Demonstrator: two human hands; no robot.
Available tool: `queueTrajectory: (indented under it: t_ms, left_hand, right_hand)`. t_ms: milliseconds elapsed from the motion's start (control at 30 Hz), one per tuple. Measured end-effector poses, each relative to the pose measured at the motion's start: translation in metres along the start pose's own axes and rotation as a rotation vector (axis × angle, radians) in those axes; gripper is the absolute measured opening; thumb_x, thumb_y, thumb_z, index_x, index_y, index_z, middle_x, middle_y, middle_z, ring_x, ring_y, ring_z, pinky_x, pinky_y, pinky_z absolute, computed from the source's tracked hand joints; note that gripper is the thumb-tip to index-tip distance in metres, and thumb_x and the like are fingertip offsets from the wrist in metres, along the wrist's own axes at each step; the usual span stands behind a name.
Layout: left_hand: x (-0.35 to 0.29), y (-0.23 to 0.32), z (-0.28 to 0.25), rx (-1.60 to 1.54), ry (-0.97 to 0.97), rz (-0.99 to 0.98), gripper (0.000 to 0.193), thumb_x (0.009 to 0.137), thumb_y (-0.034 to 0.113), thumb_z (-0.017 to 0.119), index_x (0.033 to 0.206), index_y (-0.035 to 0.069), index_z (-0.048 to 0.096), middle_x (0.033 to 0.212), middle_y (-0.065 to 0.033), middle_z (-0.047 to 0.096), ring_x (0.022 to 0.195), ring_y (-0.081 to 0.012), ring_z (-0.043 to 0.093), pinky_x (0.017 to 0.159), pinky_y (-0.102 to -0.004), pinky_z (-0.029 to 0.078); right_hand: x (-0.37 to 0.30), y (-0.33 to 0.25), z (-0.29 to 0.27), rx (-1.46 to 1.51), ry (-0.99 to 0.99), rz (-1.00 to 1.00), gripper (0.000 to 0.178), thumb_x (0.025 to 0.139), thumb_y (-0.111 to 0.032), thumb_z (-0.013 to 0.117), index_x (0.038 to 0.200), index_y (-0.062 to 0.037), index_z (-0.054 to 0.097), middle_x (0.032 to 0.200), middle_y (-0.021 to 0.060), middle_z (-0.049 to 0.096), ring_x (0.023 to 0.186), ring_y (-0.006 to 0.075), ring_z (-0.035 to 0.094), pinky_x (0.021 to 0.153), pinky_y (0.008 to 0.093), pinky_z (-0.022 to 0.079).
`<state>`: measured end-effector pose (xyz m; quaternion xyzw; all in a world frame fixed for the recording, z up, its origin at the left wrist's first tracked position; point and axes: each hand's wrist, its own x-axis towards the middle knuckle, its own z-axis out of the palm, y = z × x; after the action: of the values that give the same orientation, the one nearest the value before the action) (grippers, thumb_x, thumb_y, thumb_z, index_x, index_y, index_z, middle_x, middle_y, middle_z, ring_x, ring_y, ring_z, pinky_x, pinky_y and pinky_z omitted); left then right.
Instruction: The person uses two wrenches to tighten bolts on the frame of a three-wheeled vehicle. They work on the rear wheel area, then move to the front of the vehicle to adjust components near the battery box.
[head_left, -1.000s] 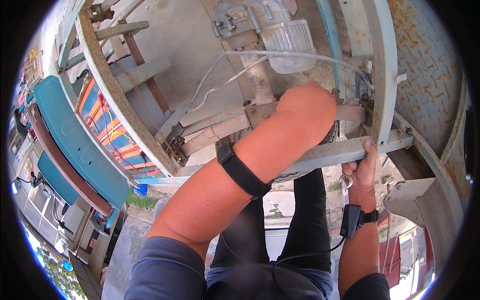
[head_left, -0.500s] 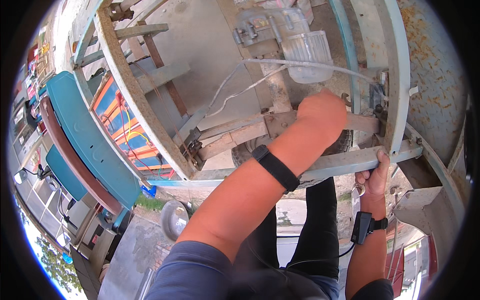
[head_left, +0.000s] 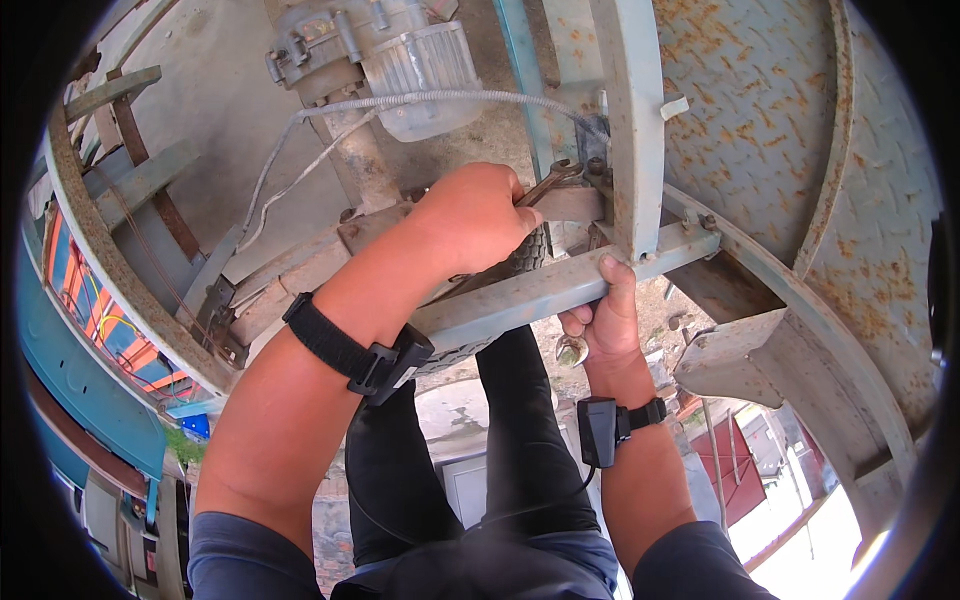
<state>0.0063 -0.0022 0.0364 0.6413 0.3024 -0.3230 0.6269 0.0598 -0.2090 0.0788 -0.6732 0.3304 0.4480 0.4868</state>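
Note:
My left hand (head_left: 480, 215) is closed around a wrench (head_left: 550, 182), whose open end points right, at the bolt fixings by the end of the leaf spring (head_left: 574, 203). A blue-grey frame beam (head_left: 500, 297) runs just below that hand. At the beam's right part my right hand (head_left: 612, 315) has its thumb pressed on the metal and its fingers curled underneath. From those fingers a rounded metal end (head_left: 571, 351) sticks out, looking like a second wrench; the rest of it is hidden. Part of a tyre (head_left: 530, 250) shows behind the left hand.
An upright frame post (head_left: 628, 130) rises beside the bolts. A ribbed grey motor housing (head_left: 425, 80) and a sleeved cable (head_left: 450, 97) lie beyond my left hand. Rusty tread plate (head_left: 745, 130) fills the right side. A bent metal bracket (head_left: 730, 355) juts out at lower right.
The view has swung right, so the frame sits further left in it. My left hand has turned and moved toward the bolts by the post, and its wrench now shows. The right hand stays at the beam.

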Motion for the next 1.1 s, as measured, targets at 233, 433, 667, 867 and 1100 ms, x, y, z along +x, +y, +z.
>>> queueTrajectory:
  t_ms: [233,433,667,867,1100]
  left_hand:
    - [-0.001,0.016,0.005,-0.032,-0.075,-0.012,0.034,0.098,0.023,0.069,0.111,-0.009,0.068,0.074,-0.0131,0.068,0.061,-0.0184,0.067,0.054,-0.0358,0.051]
    - [0.005,0.019,0.014,0.033,-0.035,-0.010,0.036,0.097,0.029,0.069,0.105,-0.006,0.070,0.088,-0.0213,0.070,0.085,-0.0343,0.069,0.077,-0.0442,0.053]
    - [0.017,0.010,0.008,0.141,0.036,0.123,0.033,0.094,0.023,0.071,0.112,-0.005,0.070,0.092,-0.0227,0.073,0.084,-0.0359,0.071,0.080,-0.0435,0.054]
    - [0.041,-0.016,0.001,0.219,0.078,0.121,0.029,0.098,0.023,0.066,0.119,0.006,0.071,0.109,-0.0192,0.073,0.102,-0.0397,0.069,0.089,-0.0485,0.053]
    - [0.076,-0.046,0.005,0.259,0.109,0.287,0.027,0.094,0.015,0.069,0.118,0.005,0.072,0.109,-0.0206,0.071,0.103,-0.0387,0.066,0.091,-0.0451,0.052]
  right_hand:
    - [0.001,0.000,-0.004,0.020,-0.073,-0.025,0.050,0.095,-0.054,0.056,0.087,-0.0046,0.061,0.056,-0.0019,0.048,0.042,0.0075,0.039,0.037,0.0237,0.033]
    - [0.002,0.002,-0.008,0.022,-0.104,-0.022,0.050,0.094,-0.054,0.058,0.088,-0.0047,0.060,0.058,-0.0013,0.050,0.042,0.0073,0.040,0.037,0.0233,0.034]
    - [-0.003,-0.002,-0.008,0.026,-0.149,0.024,0.039,0.095,-0.046,0.057,0.086,-0.0084,0.054,0.061,-0.0010,0.044,0.051,0.0100,0.044,0.045,0.0269,0.038]
    - [-0.003,-0.002,-0.008,0.029,-0.135,0.026,0.038,0.096,-0.046,0.057,0.087,-0.0085,0.055,0.061,-0.0016,0.043,0.051,0.0095,0.043,0.046,0.0269,0.038]
    - [-0.005,-0.004,-0.008,-0.008,-0.147,0.039,0.037,0.097,-0.044,0.054,0.084,-0.0086,0.054,0.061,-0.0010,0.043,0.051,0.0105,0.043,0.046,0.0279,0.038]
